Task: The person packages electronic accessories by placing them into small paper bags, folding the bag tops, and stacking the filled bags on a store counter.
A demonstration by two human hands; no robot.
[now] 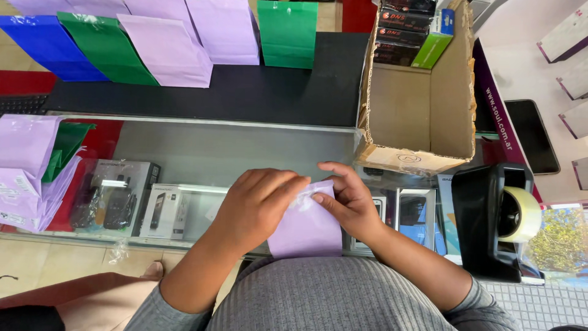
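A small lilac paper bag (pixel 306 230) lies flat on the glass counter (pixel 233 153), right in front of me. My left hand (pixel 257 205) rests on the bag's upper left part, fingers pressing on its top edge. My right hand (pixel 346 199) pinches the same top edge from the right, thumb and fingers on a bit of clear tape at the fold. Both hands meet at the bag's top.
An open cardboard box (pixel 422 110) with small packages stands at the back right. A black tape dispenser (pixel 496 224) sits to the right. Lilac, green and blue paper bags (pixel 165 43) stand on the black mat behind. A stack of flat bags (pixel 30 171) lies at the left.
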